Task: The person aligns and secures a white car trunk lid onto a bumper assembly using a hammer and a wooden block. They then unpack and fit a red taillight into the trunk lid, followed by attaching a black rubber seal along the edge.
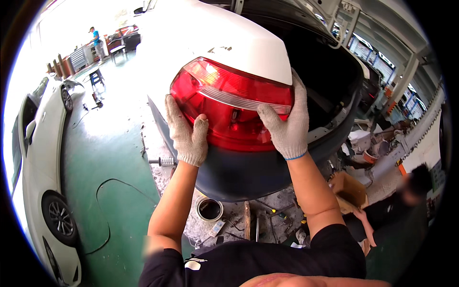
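Note:
A red tail light (232, 124) with a clear ribbed stripe sits at the rear corner of a white car body (239, 43). Wearing a whitish knit glove, my left hand (187, 134) holds the light's lower left edge, its thumb against the red lens; the thumb's tip shows bare. My right hand (291, 122), gloved too, grips the opposite end, fingers reaching up along the side by the trunk opening and thumb across the stripe. Below the light is a dark bumper (239, 174). The light's back is hidden, so I cannot tell whether it is fastened.
The open trunk (320, 67) lies right of the light. Under the bumper, an open can (209, 209) and scattered tools lie on the floor. A cardboard box (348, 189) and a crouching person (397, 215) are at right. Another white car (43, 158) stands left, near a hose (109, 215).

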Available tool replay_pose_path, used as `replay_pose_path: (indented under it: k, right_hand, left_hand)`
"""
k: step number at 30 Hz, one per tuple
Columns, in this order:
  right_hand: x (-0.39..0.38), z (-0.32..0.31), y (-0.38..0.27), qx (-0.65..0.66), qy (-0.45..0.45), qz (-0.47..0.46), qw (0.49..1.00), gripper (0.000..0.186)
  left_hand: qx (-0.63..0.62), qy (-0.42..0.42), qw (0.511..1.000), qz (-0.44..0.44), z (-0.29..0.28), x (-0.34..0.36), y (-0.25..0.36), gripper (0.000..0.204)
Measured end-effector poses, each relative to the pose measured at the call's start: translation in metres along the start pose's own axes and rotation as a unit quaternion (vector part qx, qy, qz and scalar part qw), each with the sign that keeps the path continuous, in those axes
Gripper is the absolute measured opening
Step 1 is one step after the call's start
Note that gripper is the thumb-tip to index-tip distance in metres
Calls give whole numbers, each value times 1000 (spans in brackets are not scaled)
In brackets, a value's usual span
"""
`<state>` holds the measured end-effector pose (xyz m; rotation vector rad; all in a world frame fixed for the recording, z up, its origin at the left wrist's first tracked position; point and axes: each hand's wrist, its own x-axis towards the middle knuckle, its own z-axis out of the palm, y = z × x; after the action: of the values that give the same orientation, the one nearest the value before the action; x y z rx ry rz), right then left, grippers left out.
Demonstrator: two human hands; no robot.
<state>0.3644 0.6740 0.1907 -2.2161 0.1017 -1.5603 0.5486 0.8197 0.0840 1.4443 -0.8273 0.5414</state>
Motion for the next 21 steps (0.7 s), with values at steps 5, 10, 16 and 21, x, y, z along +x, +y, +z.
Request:
replay_pose_path:
  k: [5,10,16,21]
  right_hand:
    - [0,2,-16,140,6,73,987,93]
    - [5,-3,-23,166,-14,132,977,86]
    - [4,1,-15,209,1,168,963,75]
    - [2,3,2,113,17,70,991,67]
  left_hand:
    - [6,5,1000,-7,1,-1,-10,102]
    - [-7,4,1000,-12,2,-1,-6,100]
    - [20,2,999,-43,5,4,9,87]
    - [0,5,996,-90,4,13,3,87]
